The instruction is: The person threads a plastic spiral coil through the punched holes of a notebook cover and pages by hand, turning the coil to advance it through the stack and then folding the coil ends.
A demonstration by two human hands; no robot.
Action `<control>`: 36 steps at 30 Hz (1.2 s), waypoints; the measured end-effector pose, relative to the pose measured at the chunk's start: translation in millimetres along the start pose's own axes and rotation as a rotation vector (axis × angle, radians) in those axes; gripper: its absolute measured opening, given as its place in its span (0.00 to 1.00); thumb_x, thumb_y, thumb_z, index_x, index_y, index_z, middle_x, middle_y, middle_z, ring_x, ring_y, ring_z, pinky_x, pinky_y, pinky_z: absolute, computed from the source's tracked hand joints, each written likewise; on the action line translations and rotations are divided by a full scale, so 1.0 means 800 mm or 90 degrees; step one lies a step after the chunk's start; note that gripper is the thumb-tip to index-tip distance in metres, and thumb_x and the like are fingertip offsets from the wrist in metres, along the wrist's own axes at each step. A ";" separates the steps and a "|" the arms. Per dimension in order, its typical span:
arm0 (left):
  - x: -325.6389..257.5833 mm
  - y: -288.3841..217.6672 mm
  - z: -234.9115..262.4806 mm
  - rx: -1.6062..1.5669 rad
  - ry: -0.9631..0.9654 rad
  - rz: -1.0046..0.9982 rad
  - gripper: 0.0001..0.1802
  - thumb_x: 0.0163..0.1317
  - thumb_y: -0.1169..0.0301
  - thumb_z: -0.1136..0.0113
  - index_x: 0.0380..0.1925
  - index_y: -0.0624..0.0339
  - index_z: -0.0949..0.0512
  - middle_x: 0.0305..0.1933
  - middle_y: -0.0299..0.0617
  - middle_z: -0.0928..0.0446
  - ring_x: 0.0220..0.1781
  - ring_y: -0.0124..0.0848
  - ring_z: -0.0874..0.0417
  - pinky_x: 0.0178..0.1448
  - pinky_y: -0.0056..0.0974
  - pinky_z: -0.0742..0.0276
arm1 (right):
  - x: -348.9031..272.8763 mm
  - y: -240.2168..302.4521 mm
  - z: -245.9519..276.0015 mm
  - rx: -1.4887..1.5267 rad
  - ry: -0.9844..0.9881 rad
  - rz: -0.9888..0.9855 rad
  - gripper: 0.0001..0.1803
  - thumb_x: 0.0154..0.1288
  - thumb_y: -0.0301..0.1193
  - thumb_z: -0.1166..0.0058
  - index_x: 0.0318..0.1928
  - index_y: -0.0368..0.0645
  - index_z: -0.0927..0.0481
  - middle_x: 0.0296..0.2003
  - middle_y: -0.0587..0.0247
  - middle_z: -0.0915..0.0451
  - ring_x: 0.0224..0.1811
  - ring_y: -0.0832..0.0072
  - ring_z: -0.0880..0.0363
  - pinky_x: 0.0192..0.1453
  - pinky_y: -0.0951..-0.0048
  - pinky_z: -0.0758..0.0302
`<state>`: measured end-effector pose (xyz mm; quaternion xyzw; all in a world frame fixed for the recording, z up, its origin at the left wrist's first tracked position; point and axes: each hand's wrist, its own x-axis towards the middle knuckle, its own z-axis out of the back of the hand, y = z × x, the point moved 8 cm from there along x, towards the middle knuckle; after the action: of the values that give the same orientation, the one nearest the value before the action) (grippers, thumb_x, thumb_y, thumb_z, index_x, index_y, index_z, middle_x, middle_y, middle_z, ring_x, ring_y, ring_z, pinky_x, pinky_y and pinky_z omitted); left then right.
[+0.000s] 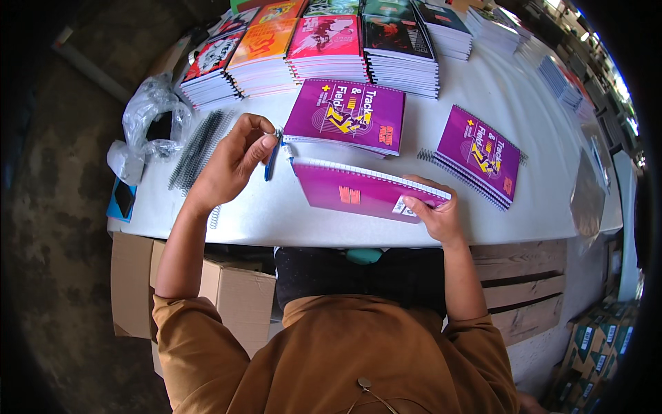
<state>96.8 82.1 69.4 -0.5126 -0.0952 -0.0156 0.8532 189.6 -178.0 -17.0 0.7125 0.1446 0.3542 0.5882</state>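
Near the middle of the table, my left hand is closed in a pinch, thumb and fingertips at the head of a small blue-handled tool that looks like pliers. Its handles point down toward me, beside the left corner of a purple notebook. My right hand grips this notebook at its right end, thumb on the cover and fingers behind. The notebook is tilted up, with a pale coil binding along its upper edge. Just beyond lies a stack of purple notebooks with an illustrated runner on the cover.
Coil-bound purple notebooks are stacked on the right. Loose dark binding coils lie at left, by crumpled clear plastic. Tall stacks of notebooks line the far side. A cardboard box stands below the front edge.
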 end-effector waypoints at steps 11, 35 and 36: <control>-0.023 0.037 -0.048 -0.003 0.032 0.175 0.25 0.70 0.52 0.62 0.27 0.62 0.28 0.16 0.26 0.45 0.20 0.17 0.50 0.25 0.25 0.52 | -0.002 -0.004 0.004 -0.047 -0.005 0.042 0.14 0.60 0.22 0.44 0.47 0.37 0.21 0.34 0.68 0.18 0.31 0.88 0.29 0.36 0.85 0.30; 0.004 0.047 -0.030 -0.112 0.139 0.258 0.12 0.63 0.63 0.45 0.31 0.62 0.24 0.22 0.33 0.29 0.21 0.20 0.31 0.24 0.24 0.38 | 0.001 0.028 -0.011 -0.067 0.141 0.184 0.18 0.53 0.11 0.51 0.45 0.34 0.21 0.46 0.42 0.23 0.48 0.59 0.21 0.53 0.69 0.26; 0.003 0.043 -0.033 -0.112 0.140 0.258 0.12 0.63 0.63 0.45 0.31 0.62 0.24 0.22 0.33 0.29 0.21 0.20 0.31 0.24 0.24 0.38 | 0.001 0.020 -0.007 -0.072 0.125 0.134 0.17 0.54 0.14 0.49 0.46 0.35 0.22 0.46 0.47 0.22 0.48 0.64 0.21 0.53 0.72 0.26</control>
<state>107.1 75.6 27.5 -0.5884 0.1050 0.0920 0.7964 183.2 -177.8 -1.7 0.6517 0.1058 0.4890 0.5700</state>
